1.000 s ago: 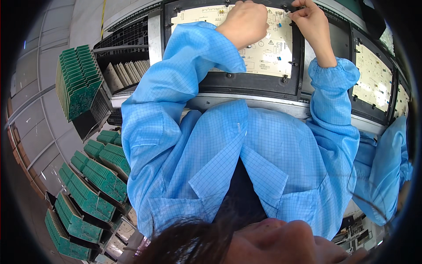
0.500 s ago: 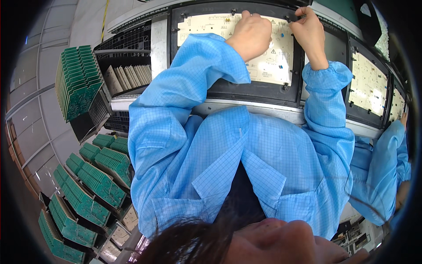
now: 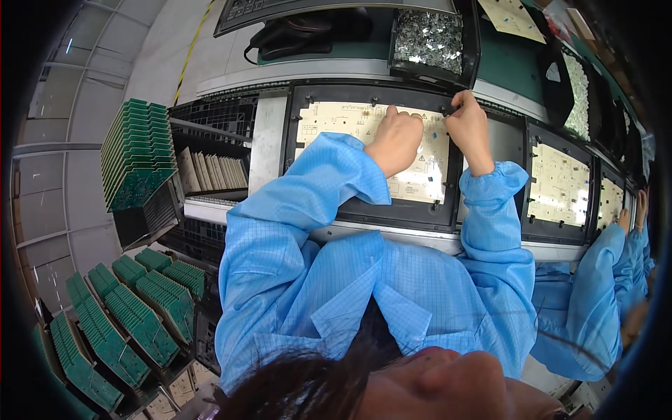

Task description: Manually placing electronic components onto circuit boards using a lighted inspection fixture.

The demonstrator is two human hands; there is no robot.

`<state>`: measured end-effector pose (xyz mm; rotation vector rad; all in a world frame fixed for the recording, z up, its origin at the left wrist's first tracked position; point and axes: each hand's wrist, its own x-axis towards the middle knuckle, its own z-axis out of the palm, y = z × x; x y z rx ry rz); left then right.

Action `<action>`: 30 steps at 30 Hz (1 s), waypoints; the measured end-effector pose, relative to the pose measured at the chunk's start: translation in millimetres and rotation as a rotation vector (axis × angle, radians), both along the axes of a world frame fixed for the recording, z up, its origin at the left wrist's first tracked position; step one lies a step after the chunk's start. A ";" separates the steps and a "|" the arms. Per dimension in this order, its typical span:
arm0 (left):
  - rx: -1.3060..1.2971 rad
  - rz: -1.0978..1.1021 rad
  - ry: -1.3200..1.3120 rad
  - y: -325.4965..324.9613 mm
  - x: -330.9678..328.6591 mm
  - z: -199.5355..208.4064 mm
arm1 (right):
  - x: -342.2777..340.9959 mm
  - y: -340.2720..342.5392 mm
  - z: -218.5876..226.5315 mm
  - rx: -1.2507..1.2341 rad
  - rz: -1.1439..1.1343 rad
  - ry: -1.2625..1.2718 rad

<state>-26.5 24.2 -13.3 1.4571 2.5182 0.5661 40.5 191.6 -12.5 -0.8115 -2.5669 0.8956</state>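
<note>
A cream circuit board (image 3: 427,175) lies in a black carrier frame (image 3: 381,211) on the line in front of me. My left hand (image 3: 395,140) rests on the board's upper middle with its fingers curled down; anything under them is hidden. My right hand (image 3: 470,127) is at the frame's top right corner, with its fingertips pinched on a small black clip (image 3: 448,110). Both of my arms are in light blue sleeves (image 3: 294,203).
A black tray of small metal parts (image 3: 434,31) sits behind the frame. More framed boards (image 3: 560,185) follow on the right, where a co-worker's blue sleeve (image 3: 616,280) reaches in. Stacked green boards (image 3: 136,150), a slotted rack (image 3: 210,171) and racks of green boards (image 3: 126,315) stand on the left.
The view has tipped up, so the board and my hands sit lower in the picture and the tray of metal parts has appeared. Both hands stay on the same board and frame.
</note>
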 end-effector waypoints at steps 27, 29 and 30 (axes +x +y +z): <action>0.221 0.081 -0.391 -8.1 36.0 7.5 | 68.7 -8.7 -3.9 -0.210 0.028 0.387; 0.217 0.067 -0.408 -3.7 38.8 1.8 | 76.7 -3.1 -12.1 -0.197 -0.025 0.322; 0.211 0.060 -0.409 -2.0 39.8 1.3 | 79.1 -2.6 -12.9 -0.200 -0.034 0.322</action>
